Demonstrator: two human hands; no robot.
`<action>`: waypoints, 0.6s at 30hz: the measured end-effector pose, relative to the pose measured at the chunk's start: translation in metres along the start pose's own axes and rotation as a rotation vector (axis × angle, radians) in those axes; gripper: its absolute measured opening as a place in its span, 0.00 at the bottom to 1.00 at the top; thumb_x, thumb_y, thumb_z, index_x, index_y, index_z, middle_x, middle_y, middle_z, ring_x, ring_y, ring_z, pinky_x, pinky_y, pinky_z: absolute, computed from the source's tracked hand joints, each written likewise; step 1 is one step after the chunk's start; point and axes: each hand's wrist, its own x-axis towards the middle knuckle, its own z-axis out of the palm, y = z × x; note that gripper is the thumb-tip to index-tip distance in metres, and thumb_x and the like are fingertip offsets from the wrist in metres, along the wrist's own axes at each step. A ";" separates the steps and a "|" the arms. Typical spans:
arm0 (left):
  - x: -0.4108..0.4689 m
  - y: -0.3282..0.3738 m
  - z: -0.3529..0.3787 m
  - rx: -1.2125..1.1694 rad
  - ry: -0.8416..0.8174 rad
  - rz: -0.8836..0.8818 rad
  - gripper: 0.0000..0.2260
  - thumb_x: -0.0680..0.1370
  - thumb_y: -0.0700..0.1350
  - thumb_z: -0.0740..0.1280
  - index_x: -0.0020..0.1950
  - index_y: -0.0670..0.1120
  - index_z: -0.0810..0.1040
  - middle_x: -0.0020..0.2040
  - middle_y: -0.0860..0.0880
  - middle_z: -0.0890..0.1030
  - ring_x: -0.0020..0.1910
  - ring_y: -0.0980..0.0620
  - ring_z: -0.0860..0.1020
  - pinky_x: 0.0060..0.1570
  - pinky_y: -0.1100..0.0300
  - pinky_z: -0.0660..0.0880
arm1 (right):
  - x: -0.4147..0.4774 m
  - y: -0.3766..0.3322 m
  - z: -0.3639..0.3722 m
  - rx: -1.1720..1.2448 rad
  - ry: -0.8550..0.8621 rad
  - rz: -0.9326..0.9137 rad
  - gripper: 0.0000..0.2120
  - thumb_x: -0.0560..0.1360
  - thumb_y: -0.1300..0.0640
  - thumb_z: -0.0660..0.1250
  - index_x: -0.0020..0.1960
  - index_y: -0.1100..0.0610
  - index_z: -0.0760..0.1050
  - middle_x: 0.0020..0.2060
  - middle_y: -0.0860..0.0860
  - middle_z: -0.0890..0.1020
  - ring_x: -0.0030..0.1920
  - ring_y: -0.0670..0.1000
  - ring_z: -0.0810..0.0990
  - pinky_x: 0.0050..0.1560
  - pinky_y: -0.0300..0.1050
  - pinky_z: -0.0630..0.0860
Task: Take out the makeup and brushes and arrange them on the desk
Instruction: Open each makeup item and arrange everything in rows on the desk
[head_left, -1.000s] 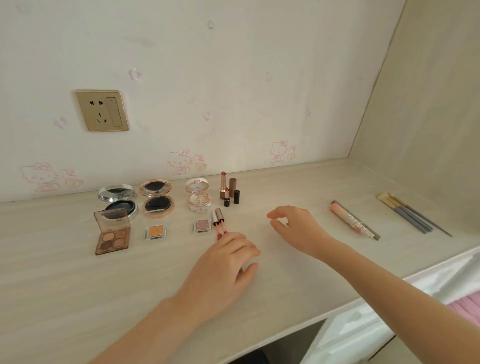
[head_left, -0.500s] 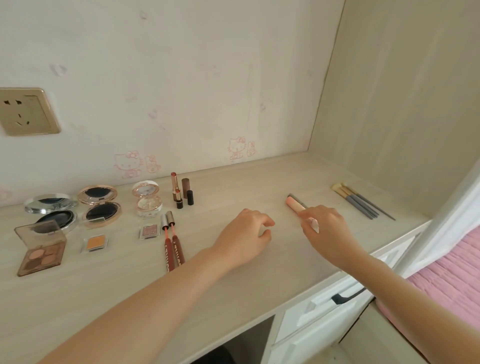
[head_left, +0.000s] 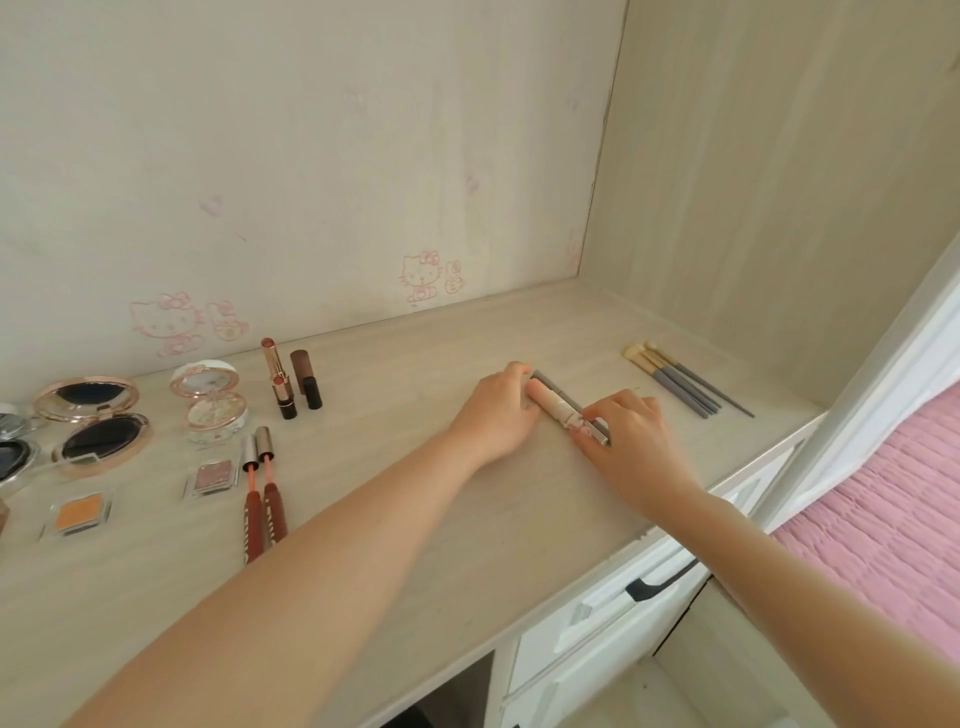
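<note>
A pink tube (head_left: 553, 408) and a thin grey pencil (head_left: 574, 404) lie side by side on the pale wooden desk (head_left: 395, 426). My left hand (head_left: 496, 413) grips their far end, and my right hand (head_left: 631, 436) pinches their near end. Three grey-handled brushes (head_left: 680, 382) lie to the right, near the side wall. At the left stand open compacts (head_left: 96, 426), a round blush case (head_left: 210, 402), lipsticks (head_left: 283, 387), small eyeshadow pans (head_left: 210, 475) and two lip-gloss wands (head_left: 260, 499).
White drawers with a black handle (head_left: 657, 582) sit under the desk's right end. A pink bed cover (head_left: 893, 509) shows beyond a white frame at the right. The back wall carries cartoon-cat stickers (head_left: 426, 275).
Both hands moved right from the lip-gloss wands to the pink tube and pencil and took hold of their ends. The view swung right, so the wall socket and palette left the frame.
</note>
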 end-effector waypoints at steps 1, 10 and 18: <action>0.003 0.001 0.001 -0.016 -0.015 -0.006 0.22 0.79 0.43 0.61 0.73 0.44 0.64 0.70 0.43 0.71 0.70 0.45 0.68 0.63 0.59 0.63 | 0.000 0.000 0.001 -0.005 0.000 0.000 0.14 0.77 0.48 0.64 0.59 0.54 0.77 0.55 0.51 0.76 0.58 0.55 0.70 0.54 0.45 0.69; -0.002 -0.008 -0.001 -0.182 0.030 -0.032 0.20 0.79 0.42 0.62 0.71 0.48 0.67 0.66 0.48 0.76 0.64 0.49 0.73 0.54 0.64 0.66 | -0.002 0.001 0.003 0.024 0.052 -0.023 0.13 0.77 0.50 0.65 0.57 0.55 0.79 0.54 0.50 0.77 0.57 0.53 0.70 0.51 0.42 0.68; -0.025 -0.009 -0.028 -0.394 0.209 -0.097 0.16 0.78 0.40 0.65 0.66 0.46 0.73 0.60 0.48 0.78 0.57 0.49 0.79 0.53 0.60 0.73 | -0.008 -0.027 -0.006 0.180 0.172 -0.137 0.10 0.75 0.53 0.68 0.54 0.56 0.79 0.47 0.46 0.78 0.48 0.46 0.67 0.41 0.35 0.63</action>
